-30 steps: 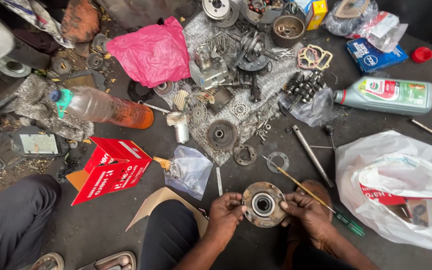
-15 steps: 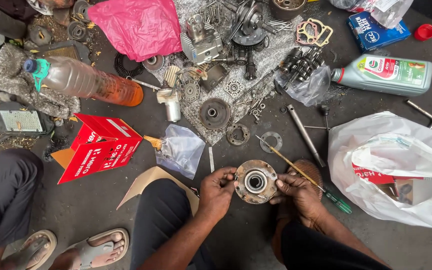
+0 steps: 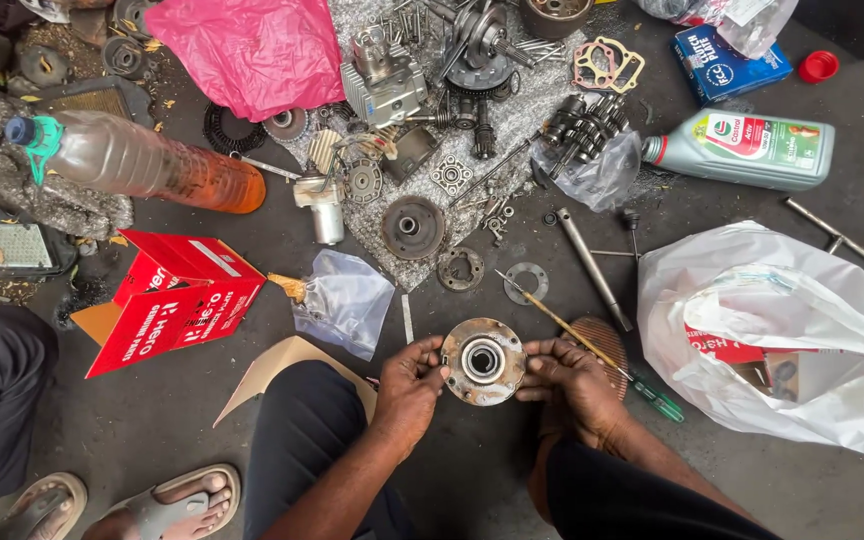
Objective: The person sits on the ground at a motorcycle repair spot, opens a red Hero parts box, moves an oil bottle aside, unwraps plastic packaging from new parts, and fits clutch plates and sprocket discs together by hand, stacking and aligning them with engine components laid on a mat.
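I see both hands on the round metal hub [image 3: 483, 361] — left hand [image 3: 410, 385] pinching its left rim, right hand [image 3: 570, 380] gripping the right rim, held face-up over the floor between the knees, likely so the centre bore stays in view. Green-handled screwdriver [image 3: 592, 348] lies just beside the right hand, within reach. Further out: red carton [image 3: 180, 297] tipped on its side at left, white plastic bag [image 3: 792, 335] at right. Beyond — grey oil bottle [image 3: 747, 148] lying flat, blue box [image 3: 730, 65], pink bag [image 3: 262, 50] by the engine parts.
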